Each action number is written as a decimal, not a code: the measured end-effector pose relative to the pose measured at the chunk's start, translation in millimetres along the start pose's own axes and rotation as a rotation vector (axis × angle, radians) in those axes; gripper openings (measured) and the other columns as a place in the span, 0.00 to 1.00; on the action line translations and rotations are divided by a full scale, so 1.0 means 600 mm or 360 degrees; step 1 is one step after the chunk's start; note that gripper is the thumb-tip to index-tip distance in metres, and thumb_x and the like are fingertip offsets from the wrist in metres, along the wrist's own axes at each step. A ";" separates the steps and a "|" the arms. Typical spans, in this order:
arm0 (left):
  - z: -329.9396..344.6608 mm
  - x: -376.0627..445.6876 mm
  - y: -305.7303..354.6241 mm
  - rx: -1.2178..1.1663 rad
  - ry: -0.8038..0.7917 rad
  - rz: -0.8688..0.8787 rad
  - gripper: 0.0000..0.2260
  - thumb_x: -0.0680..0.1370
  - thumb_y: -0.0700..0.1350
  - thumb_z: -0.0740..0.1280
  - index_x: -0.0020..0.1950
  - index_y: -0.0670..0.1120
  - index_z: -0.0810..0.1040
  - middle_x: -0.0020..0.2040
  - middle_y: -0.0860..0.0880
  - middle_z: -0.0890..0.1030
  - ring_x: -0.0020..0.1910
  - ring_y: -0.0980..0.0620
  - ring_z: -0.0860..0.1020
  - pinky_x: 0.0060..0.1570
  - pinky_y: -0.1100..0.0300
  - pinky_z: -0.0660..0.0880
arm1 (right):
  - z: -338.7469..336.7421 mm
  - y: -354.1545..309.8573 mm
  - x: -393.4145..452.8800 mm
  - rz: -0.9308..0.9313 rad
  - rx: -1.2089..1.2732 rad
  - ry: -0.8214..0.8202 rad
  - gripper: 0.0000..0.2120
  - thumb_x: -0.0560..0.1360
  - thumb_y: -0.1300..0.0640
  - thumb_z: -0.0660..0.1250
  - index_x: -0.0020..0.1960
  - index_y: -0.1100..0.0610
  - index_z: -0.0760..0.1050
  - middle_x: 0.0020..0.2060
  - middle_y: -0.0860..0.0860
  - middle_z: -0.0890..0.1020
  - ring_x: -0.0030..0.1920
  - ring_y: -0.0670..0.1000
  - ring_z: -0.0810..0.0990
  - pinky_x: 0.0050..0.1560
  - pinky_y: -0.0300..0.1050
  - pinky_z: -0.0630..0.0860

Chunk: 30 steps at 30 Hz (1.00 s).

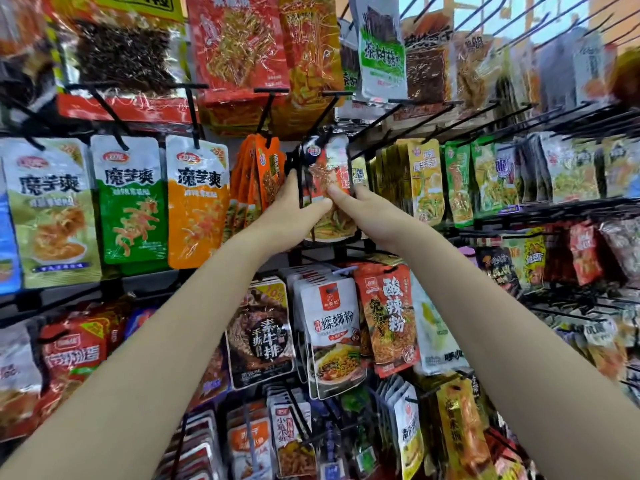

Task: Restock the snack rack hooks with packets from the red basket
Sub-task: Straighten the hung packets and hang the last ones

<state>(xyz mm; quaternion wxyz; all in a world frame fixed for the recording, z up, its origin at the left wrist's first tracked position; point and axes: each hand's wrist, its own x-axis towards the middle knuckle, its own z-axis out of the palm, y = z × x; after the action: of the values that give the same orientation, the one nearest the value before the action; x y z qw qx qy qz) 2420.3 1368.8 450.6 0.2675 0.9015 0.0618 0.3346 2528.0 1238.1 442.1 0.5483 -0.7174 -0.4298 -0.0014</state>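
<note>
Both my arms reach up and forward, nearly straight, meeting at the middle of the rack. My left hand (294, 202) is raised with the fingers pointing up along the left edge of a red-and-clear snack packet (325, 174), and the thumb comes across toward its front, so the hand is closed on the packet's side. My right hand (363, 209) comes in from the right, its thumb pressed on the packet's front and the other fingers tucked behind, out of sight, pinching the right edge. The two thumbs nearly touch at the packet's lower middle. The packet's top is blurred and sits right at the tip of a black wire hook (322, 138); I cannot tell whether the hole is already on the hook. Just left of my left hand hangs a bunch of orange packets (266, 168), and just right of my right hand is a row of yellow packets (424, 181). Farther left hang three larger pouches side by side, white-and-olive (48, 209), green (130, 199) and orange (197, 202). Below my forearms hang a dark vegetarian-steak pouch (263, 334), a white snail-noodle pouch (332, 337) and a red hot-and-sour-noodle pouch (388, 320). The red basket is not in view.
</note>
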 end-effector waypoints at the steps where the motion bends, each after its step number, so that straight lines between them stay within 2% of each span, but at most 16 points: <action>1: -0.001 0.001 -0.002 0.0011 -0.0010 0.0043 0.38 0.83 0.59 0.61 0.83 0.50 0.41 0.84 0.52 0.48 0.82 0.52 0.49 0.80 0.51 0.49 | 0.003 -0.002 0.000 0.0007 -0.0026 0.0002 0.43 0.78 0.31 0.57 0.82 0.55 0.49 0.78 0.49 0.61 0.76 0.52 0.62 0.75 0.52 0.61; 2: -0.001 0.003 -0.007 0.0016 -0.0011 0.0083 0.37 0.83 0.58 0.61 0.83 0.51 0.42 0.84 0.52 0.48 0.82 0.53 0.49 0.80 0.52 0.49 | 0.005 -0.004 0.001 0.0007 -0.0028 0.0025 0.43 0.78 0.31 0.57 0.82 0.55 0.48 0.80 0.51 0.59 0.78 0.54 0.60 0.76 0.53 0.60; 5: -0.001 0.011 -0.021 0.0061 -0.0012 0.0101 0.37 0.83 0.59 0.60 0.83 0.52 0.41 0.84 0.53 0.47 0.82 0.53 0.47 0.80 0.51 0.48 | 0.009 -0.007 -0.002 0.0003 -0.0013 0.0100 0.40 0.81 0.35 0.55 0.82 0.56 0.45 0.80 0.53 0.56 0.79 0.54 0.57 0.71 0.47 0.60; 11: -0.001 0.012 -0.034 0.0089 0.0038 0.0170 0.39 0.80 0.61 0.63 0.83 0.53 0.45 0.83 0.53 0.50 0.81 0.53 0.50 0.80 0.47 0.51 | 0.011 -0.007 -0.002 0.0061 0.0024 0.0087 0.44 0.79 0.32 0.56 0.82 0.56 0.43 0.81 0.53 0.51 0.80 0.55 0.53 0.76 0.55 0.55; 14: -0.001 0.010 -0.024 0.0105 0.0033 0.0164 0.36 0.82 0.57 0.64 0.83 0.51 0.47 0.83 0.51 0.54 0.80 0.52 0.54 0.78 0.55 0.50 | 0.008 -0.007 -0.006 0.0048 0.0022 0.0089 0.44 0.79 0.32 0.56 0.82 0.57 0.43 0.81 0.53 0.52 0.80 0.56 0.54 0.76 0.57 0.56; 16: 0.001 0.011 -0.016 0.0113 -0.0003 0.0105 0.38 0.81 0.60 0.63 0.83 0.50 0.46 0.83 0.51 0.53 0.81 0.51 0.53 0.74 0.60 0.49 | 0.008 -0.006 -0.003 0.0068 0.0025 0.0101 0.45 0.78 0.31 0.56 0.82 0.57 0.44 0.81 0.54 0.52 0.80 0.56 0.54 0.76 0.58 0.56; 19: 0.002 0.019 -0.007 0.0087 -0.0082 -0.0049 0.48 0.72 0.72 0.60 0.83 0.52 0.42 0.84 0.50 0.52 0.82 0.49 0.53 0.80 0.48 0.52 | 0.014 -0.003 0.003 0.0041 0.0120 0.0110 0.46 0.77 0.30 0.57 0.82 0.56 0.44 0.81 0.53 0.53 0.79 0.55 0.56 0.76 0.58 0.56; 23: 0.008 0.025 0.001 -0.0029 -0.0201 -0.0224 0.40 0.82 0.66 0.55 0.81 0.54 0.33 0.84 0.47 0.50 0.81 0.45 0.54 0.79 0.48 0.51 | 0.034 -0.006 0.010 0.0104 0.0270 0.0113 0.47 0.75 0.25 0.53 0.82 0.53 0.46 0.82 0.51 0.51 0.80 0.56 0.52 0.77 0.63 0.53; 26: 0.011 0.020 -0.001 -0.0093 -0.0221 -0.0235 0.36 0.83 0.66 0.52 0.80 0.57 0.32 0.83 0.48 0.50 0.82 0.45 0.52 0.78 0.47 0.49 | 0.039 -0.007 0.016 0.0131 0.0347 0.0110 0.55 0.63 0.18 0.51 0.82 0.47 0.50 0.81 0.48 0.52 0.80 0.55 0.52 0.77 0.66 0.52; 27: 0.011 0.018 -0.002 -0.0084 -0.0222 -0.0242 0.35 0.83 0.66 0.51 0.80 0.58 0.31 0.83 0.47 0.51 0.82 0.44 0.52 0.79 0.46 0.48 | 0.039 -0.007 0.016 0.0124 0.0372 0.0121 0.55 0.62 0.18 0.51 0.82 0.46 0.51 0.81 0.48 0.53 0.80 0.54 0.52 0.77 0.65 0.52; 30: 0.012 0.016 -0.003 0.0000 -0.0223 -0.0242 0.34 0.83 0.66 0.48 0.80 0.59 0.30 0.84 0.47 0.47 0.82 0.41 0.45 0.79 0.43 0.43 | 0.041 -0.004 0.014 0.0106 0.0433 0.0196 0.45 0.74 0.24 0.51 0.82 0.48 0.50 0.81 0.48 0.53 0.80 0.54 0.53 0.76 0.62 0.52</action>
<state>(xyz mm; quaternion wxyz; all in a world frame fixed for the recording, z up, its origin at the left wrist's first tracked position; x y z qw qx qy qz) 2432.8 1369.8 450.6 0.2958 0.9154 0.1111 0.2496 2520.4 1262.8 438.3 0.6655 -0.6489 -0.3675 0.0309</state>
